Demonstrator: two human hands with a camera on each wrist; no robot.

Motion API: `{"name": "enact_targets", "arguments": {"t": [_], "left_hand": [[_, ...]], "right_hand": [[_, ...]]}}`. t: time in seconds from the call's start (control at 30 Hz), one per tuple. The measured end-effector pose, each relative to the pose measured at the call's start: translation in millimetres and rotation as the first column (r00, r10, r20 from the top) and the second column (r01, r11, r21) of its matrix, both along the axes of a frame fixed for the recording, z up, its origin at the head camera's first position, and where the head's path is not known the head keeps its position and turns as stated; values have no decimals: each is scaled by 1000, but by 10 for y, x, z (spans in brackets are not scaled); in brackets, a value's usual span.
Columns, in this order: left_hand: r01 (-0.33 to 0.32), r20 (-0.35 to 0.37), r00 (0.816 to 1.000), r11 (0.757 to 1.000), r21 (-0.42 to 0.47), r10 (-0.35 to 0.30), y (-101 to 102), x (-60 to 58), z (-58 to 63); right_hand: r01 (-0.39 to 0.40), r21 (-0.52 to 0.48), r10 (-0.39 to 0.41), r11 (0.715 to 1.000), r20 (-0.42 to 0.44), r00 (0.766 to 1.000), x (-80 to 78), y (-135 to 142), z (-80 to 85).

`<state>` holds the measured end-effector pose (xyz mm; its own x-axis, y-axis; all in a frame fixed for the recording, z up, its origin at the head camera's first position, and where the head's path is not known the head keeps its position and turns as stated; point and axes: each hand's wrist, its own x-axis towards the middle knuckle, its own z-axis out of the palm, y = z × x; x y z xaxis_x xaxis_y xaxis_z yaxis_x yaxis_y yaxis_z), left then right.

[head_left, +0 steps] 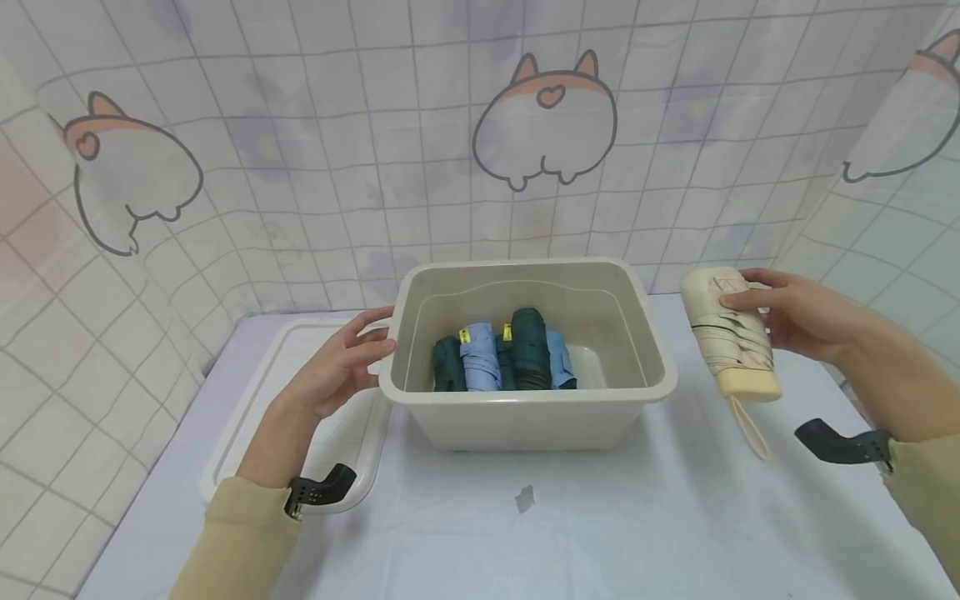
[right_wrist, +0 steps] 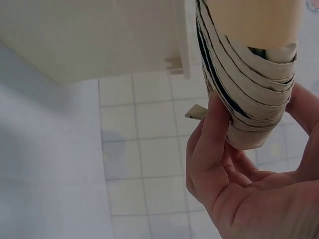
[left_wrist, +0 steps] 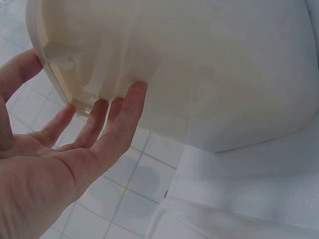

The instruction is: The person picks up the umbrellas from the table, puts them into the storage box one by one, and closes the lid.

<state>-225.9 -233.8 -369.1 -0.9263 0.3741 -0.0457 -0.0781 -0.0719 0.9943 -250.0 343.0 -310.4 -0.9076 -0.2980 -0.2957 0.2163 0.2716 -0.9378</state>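
Observation:
A folded cream umbrella (head_left: 731, 325) with a pale yellow handle and a wrist loop is gripped by my right hand (head_left: 798, 315), to the right of a beige plastic bin (head_left: 525, 422). The right wrist view shows thumb and fingers around the wrapped cloth of the umbrella (right_wrist: 254, 94). At the bin's left side, my left hand (head_left: 333, 367) touches the rim and outer wall; its fingertips (left_wrist: 133, 94) rest against the plastic. Inside the bin stand several rolled umbrellas, among them a dark green one (head_left: 531, 350) and a light blue one (head_left: 480, 358).
A white lid (head_left: 255, 425) lies on the table left of the bin, partly behind my left forearm. The table has a pale cloth (head_left: 465, 533) with a small grey patch (head_left: 525, 499). A tiled-pattern curtain (head_left: 337, 167) hangs around the back and sides.

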Motion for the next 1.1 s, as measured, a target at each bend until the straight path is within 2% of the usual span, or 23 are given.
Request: {"name": "enact_targets", "arguments": {"t": [0.17,0.67,1.1], "left_hand": [[-3,4,1000,1000,-6,3,-2,-8,-1],[1,1,1000,1000,-14,-1,2,1,17],[1,-2,1000,1000,-7,-1,5,9,5]], "right_hand": [[-9,-23,8,1000,-10,1000,-65,-177,126],[-78,18,78,997,-18,997,-281,-804,505],[-147,54,146,988,22,989,-442,-1411,560]]}}
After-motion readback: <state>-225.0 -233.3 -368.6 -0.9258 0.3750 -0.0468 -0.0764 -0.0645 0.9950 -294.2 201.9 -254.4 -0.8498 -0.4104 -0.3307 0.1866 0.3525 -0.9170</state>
